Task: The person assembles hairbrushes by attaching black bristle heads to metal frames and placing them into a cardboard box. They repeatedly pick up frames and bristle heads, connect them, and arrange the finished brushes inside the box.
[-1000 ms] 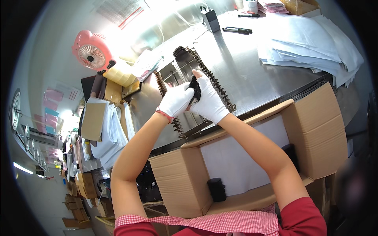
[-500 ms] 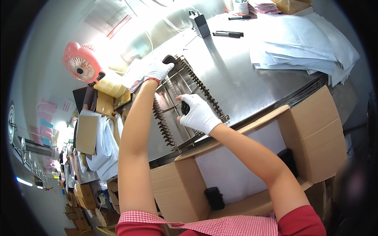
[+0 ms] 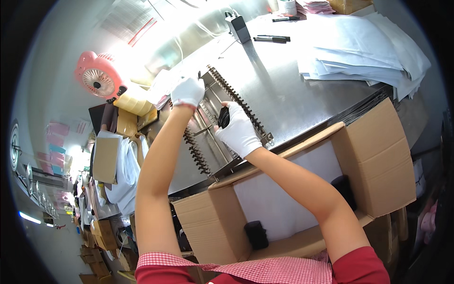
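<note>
My two hands wear white gloves with some bare fingertips. My right hand [image 3: 240,132] grips a black bundle [image 3: 223,117] of thin, dark pieces over the middle of a metal rack [image 3: 210,127]. Notched dark strips [image 3: 239,102] run along both long sides of the rack. My left hand [image 3: 188,91] is at the rack's far end, back upward and fingers curled in. A small dark edge shows by its fingertips; what it holds is mostly hidden.
An open cardboard box [image 3: 378,161] with a white lining stands before me, with black bundles [image 3: 256,235] at its inner corners. White sheets [image 3: 359,57], pens [image 3: 270,39] and a black adapter [image 3: 239,29] lie on the metal table. A pink fan [image 3: 97,78] stands at left.
My left hand has turned over and shifted slightly nearer, covering the black thing seen at the rack's far end. My right hand has moved a little farther with the black bundle.
</note>
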Motion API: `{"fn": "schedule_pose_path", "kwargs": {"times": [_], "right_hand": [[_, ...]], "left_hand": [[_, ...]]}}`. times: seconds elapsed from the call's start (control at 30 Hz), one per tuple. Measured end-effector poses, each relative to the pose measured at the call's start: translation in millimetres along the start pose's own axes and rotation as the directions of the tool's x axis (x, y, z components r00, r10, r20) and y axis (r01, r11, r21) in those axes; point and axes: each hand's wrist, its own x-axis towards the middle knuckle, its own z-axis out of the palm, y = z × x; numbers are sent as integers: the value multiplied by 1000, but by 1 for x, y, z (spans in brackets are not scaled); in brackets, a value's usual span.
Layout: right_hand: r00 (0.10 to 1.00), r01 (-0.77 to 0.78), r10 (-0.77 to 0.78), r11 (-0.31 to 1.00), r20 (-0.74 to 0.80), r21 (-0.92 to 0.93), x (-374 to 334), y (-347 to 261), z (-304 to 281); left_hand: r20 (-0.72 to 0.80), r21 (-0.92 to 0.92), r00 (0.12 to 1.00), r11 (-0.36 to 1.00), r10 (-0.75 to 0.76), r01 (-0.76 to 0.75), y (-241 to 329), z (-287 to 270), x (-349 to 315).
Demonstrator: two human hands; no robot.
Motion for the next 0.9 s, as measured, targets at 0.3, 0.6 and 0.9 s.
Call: {"fn": "schedule_pose_path", "kwargs": {"times": [0.3, 0.6, 0.9], "right_hand": [[894, 443, -447, 893, 39, 82, -58, -44, -28], [574, 557, -196, 805, 795, -204, -108, -56, -128], [523, 852, -563, 365, 640, -375, -70, -10, -100]], "left_hand": [[325, -832, 945, 484, 28, 272, 56, -107, -172], [666, -719, 661, 62, 346, 692, 101, -79, -273], [828, -556, 108, 830, 551, 28, 119, 47, -347]]}}
